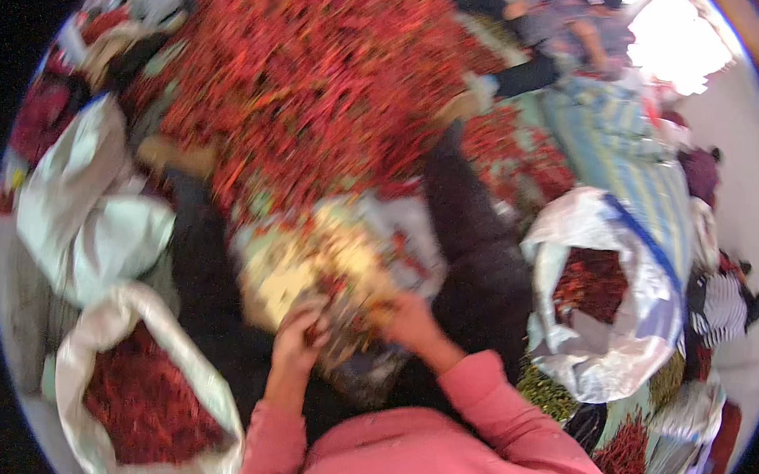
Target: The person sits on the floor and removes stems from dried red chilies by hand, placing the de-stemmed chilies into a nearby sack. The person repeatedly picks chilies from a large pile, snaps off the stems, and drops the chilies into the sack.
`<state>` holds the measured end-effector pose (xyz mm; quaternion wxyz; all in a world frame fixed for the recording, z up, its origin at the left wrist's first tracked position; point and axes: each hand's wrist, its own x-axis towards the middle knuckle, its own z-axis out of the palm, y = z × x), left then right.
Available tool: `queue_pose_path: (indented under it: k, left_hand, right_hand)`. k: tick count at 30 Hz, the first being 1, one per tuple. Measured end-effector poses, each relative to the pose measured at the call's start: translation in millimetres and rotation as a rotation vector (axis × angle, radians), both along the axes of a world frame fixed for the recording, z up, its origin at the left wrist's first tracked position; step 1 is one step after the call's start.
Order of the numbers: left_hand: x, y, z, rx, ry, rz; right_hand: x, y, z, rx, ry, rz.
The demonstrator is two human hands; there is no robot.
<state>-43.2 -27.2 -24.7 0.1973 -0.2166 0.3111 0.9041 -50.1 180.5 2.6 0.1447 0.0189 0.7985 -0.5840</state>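
Note:
A large heap of red chillies [319, 88] spreads over the floor in front of me, between and beyond my outstretched legs. Close to my body, a pale yellow surface [278, 292] carries scattered chilli bits. My left hand [304, 323] is at its near edge, fingers curled; what they hold, if anything, cannot be made out. To its right, my right hand [405, 320] is smeared by motion beside a few reddish and orange pieces. Between and below both hands lies a dark, shiny, bag-like thing [364, 373] with chilli scraps or stems on it.
Open white sacks of red chillies stand at my left [76, 367] and right [561, 221]. A folded pale sack [96, 231] lies at the far left. Green stems [547, 396] lie by the right sack. Beyond a striped sack [609, 120], another person [571, 28] sits at the heap.

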Motion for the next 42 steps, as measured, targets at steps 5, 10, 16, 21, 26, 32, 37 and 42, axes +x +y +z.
queue_pose_path:
  k: [5, 10, 16, 21, 26, 32, 37, 42]
  left_hand:
    - [3, 4, 16, -0.036, -0.020, -0.085]
    - [6, 8, 13, -0.149, -0.009, -0.129]
    - [12, 20, 13, -0.291, 0.061, -0.097]
    - [12, 19, 13, -0.329, 0.089, -0.022]
    - [12, 25, 21, -0.496, 0.152, -0.125]
    - [13, 29, -8, -0.840, 0.467, -0.321]
    - [19, 32, 28, -1.095, 0.634, -0.409]
    - [19, 17, -5, -1.236, 0.720, -0.543]
  right_hand:
    - [-1, 2, 17, -0.610, -0.396, -0.157]
    - [1, -5, 17, -0.551, -0.418, -0.143]
    - [5, -13, 11, -0.407, -0.253, -0.084]
    - [3, -15, 20, -0.419, -0.303, -0.121]
    - [7, -11, 18, -0.304, -0.297, -0.001]
    - [17, -25, 0, 0.286, 0.286, 0.299]
    - [26, -28, 13, 0.422, 0.255, 0.329]
    - [36, -34, 31, 0.537, 0.431, 0.382]
